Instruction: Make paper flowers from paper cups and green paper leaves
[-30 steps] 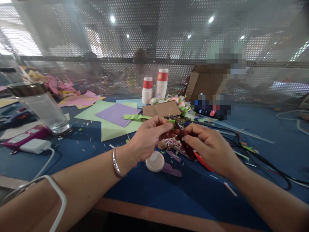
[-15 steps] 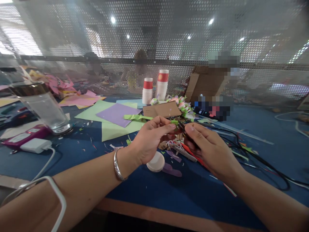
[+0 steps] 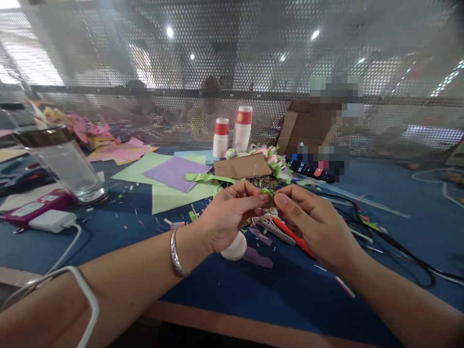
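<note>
My left hand (image 3: 232,212), with a silver bangle on its wrist, pinches a small piece of green paper (image 3: 267,194) between thumb and fingers. Close beside it my right hand (image 3: 311,215) is closed in a pinch, thumb against fingers, at the edge of the green piece. What sits in that pinch is too small or hidden to name. Under the hands lie an orange-red tool (image 3: 302,241), a grey-handled cutter (image 3: 279,231) and paper scraps. A round white lid (image 3: 235,246) is just below my left hand, partly covered by it, with purple paper strips (image 3: 259,258) alongside.
Green sheets (image 3: 174,198) and a purple sheet (image 3: 176,173) lie left of centre. Behind are a cardboard piece (image 3: 244,166), paper flowers (image 3: 279,159) and stacked paper cups (image 3: 243,130). A glass bottle (image 3: 72,164) stands left; black cables (image 3: 384,237) run right. People sit beyond a perforated screen.
The dark tool seen in my right hand earlier no longer shows there. My right fingertips have come up against the green paper, which has turned slightly; my left hand keeps hold of it.
</note>
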A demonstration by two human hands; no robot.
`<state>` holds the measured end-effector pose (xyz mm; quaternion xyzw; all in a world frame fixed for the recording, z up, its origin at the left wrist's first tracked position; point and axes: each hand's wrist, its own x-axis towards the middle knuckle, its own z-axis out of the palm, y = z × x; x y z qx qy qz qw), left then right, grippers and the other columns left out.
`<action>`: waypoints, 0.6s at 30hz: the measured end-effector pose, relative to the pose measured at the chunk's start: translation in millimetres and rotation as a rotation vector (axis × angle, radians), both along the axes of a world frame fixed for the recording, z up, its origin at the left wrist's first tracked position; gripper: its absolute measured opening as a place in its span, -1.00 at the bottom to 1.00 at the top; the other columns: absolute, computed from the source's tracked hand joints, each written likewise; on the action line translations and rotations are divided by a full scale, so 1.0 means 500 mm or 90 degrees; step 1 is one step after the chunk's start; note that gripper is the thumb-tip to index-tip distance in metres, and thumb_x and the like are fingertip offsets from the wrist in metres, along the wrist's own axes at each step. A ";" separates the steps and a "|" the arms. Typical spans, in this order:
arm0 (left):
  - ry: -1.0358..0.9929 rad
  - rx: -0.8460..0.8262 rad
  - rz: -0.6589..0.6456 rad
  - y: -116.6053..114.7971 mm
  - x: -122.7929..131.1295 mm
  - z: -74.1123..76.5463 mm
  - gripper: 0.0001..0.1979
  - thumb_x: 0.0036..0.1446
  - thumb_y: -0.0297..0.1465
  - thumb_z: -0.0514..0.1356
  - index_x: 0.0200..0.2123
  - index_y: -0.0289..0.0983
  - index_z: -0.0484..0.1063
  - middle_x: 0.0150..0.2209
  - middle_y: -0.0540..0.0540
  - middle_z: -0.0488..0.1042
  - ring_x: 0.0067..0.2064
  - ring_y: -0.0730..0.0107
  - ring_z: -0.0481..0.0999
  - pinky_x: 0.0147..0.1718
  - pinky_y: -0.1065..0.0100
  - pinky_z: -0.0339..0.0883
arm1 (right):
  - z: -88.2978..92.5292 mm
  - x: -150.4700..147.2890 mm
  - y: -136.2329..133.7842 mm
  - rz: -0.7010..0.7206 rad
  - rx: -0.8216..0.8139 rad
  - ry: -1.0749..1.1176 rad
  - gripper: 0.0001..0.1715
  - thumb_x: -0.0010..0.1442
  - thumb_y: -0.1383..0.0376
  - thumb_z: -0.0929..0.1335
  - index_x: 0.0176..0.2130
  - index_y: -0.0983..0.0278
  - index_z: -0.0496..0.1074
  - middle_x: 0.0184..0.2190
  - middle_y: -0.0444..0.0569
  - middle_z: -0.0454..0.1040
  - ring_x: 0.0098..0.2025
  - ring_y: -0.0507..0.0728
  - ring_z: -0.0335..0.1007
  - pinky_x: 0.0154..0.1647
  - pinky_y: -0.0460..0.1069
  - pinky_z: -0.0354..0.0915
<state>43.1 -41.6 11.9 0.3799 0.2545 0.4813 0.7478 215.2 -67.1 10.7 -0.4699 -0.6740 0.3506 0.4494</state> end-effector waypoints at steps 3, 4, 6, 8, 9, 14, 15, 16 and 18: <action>-0.002 0.006 -0.007 -0.001 -0.001 -0.001 -0.77 0.12 -0.61 0.35 -0.50 -0.32 0.39 -0.49 0.04 0.51 -0.38 0.54 0.54 -0.29 0.46 0.33 | 0.004 -0.001 -0.002 -0.004 0.020 -0.017 -0.50 0.33 -0.15 0.36 -0.27 0.23 0.43 -0.59 -0.25 0.18 -0.60 -0.03 -0.06 -0.64 -0.06 -0.09; -0.004 0.009 -0.008 0.000 -0.002 -0.001 -0.77 0.12 -0.61 0.35 -0.50 -0.32 0.40 -0.48 0.03 0.51 -0.37 0.54 0.54 -0.29 0.46 0.33 | 0.006 -0.001 -0.003 -0.004 0.025 -0.020 -0.50 0.33 -0.15 0.36 -0.28 0.22 0.43 -0.59 -0.25 0.19 -0.60 -0.03 -0.05 -0.64 -0.06 -0.09; -0.007 0.011 -0.012 0.000 -0.003 -0.002 -0.78 0.13 -0.61 0.34 -0.49 -0.32 0.40 -0.48 0.02 0.52 -0.37 0.54 0.54 -0.28 0.46 0.33 | 0.010 -0.002 -0.004 -0.005 0.034 -0.027 -0.51 0.33 -0.14 0.36 -0.29 0.21 0.42 -0.60 -0.24 0.19 -0.60 -0.02 -0.05 -0.63 -0.05 -0.08; -0.009 0.011 -0.016 0.001 -0.003 -0.004 -0.78 0.13 -0.61 0.34 -0.50 -0.33 0.41 -0.48 0.02 0.51 -0.38 0.55 0.52 -0.26 0.45 0.33 | 0.013 -0.003 -0.005 -0.007 0.035 -0.036 -0.53 0.33 -0.14 0.35 -0.30 0.20 0.42 -0.60 -0.24 0.19 -0.60 -0.01 -0.04 -0.62 -0.04 -0.08; -0.009 0.013 -0.019 0.002 -0.003 -0.005 -0.77 0.13 -0.60 0.35 -0.50 -0.33 0.41 -0.48 0.02 0.51 -0.38 0.56 0.52 -0.26 0.45 0.34 | 0.014 -0.003 -0.006 -0.008 0.032 -0.040 -0.53 0.32 -0.13 0.36 -0.31 0.19 0.41 -0.60 -0.23 0.19 -0.60 -0.01 -0.04 -0.62 -0.04 -0.07; -0.001 0.039 -0.034 0.004 -0.005 -0.008 -0.76 0.09 -0.54 0.41 -0.50 -0.32 0.41 -0.51 0.04 0.47 -0.41 0.57 0.46 -0.25 0.43 0.35 | 0.015 -0.002 -0.008 -0.003 0.013 -0.063 -0.56 0.32 -0.13 0.36 -0.28 0.17 0.39 -0.63 -0.26 0.15 -0.63 0.00 -0.06 -0.65 -0.03 -0.09; 0.001 0.038 -0.034 0.005 -0.005 -0.008 -0.76 0.09 -0.54 0.41 -0.50 -0.32 0.41 -0.51 0.05 0.46 -0.42 0.57 0.46 -0.25 0.43 0.36 | 0.015 -0.002 -0.008 0.000 0.015 -0.070 -0.56 0.33 -0.13 0.35 -0.28 0.17 0.41 -0.64 -0.27 0.13 -0.64 0.00 -0.07 -0.65 -0.03 -0.10; 0.004 0.034 -0.031 0.005 -0.006 -0.008 -0.76 0.09 -0.55 0.41 -0.50 -0.32 0.41 -0.51 0.05 0.46 -0.42 0.57 0.46 -0.25 0.43 0.37 | 0.016 -0.002 -0.009 0.004 0.019 -0.075 -0.56 0.34 -0.12 0.34 -0.28 0.17 0.41 -0.65 -0.27 0.12 -0.64 0.00 -0.08 -0.65 -0.03 -0.09; 0.018 0.023 -0.025 0.006 -0.007 -0.006 -0.77 0.10 -0.56 0.40 -0.49 -0.33 0.41 -0.50 0.05 0.47 -0.42 0.58 0.47 -0.26 0.44 0.36 | 0.017 -0.001 -0.009 0.011 0.026 -0.080 -0.55 0.34 -0.12 0.34 -0.32 0.17 0.41 -0.65 -0.27 0.12 -0.64 0.00 -0.07 -0.64 -0.03 -0.07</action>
